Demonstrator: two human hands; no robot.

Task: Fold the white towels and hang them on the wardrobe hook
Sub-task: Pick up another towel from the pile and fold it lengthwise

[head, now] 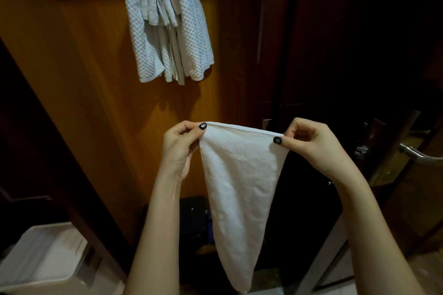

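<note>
the left hand (183,143) pinches one top corner of a white towel (239,189) between thumb and fingers, and the right hand (309,142) pinches the other, so the top edge runs taut between them. the towel hangs in the air in front of the person, tapering to a point well below the wrists; it looks already doubled over, though how many layers there are i cannot tell.

above and to the left, a bunch of towels (167,24) hangs against the wardrobe (96,79); the hook itself is out of view at the top. a white bin (48,254) sits low on the left, and a door handle (417,153) juts in from the right.

risks, as i judge them: each grip is only a fingertip pinch, so a corner could slip and the fold fall open. the hook already looks crowded, so pushing another towel on could knock one off.
</note>
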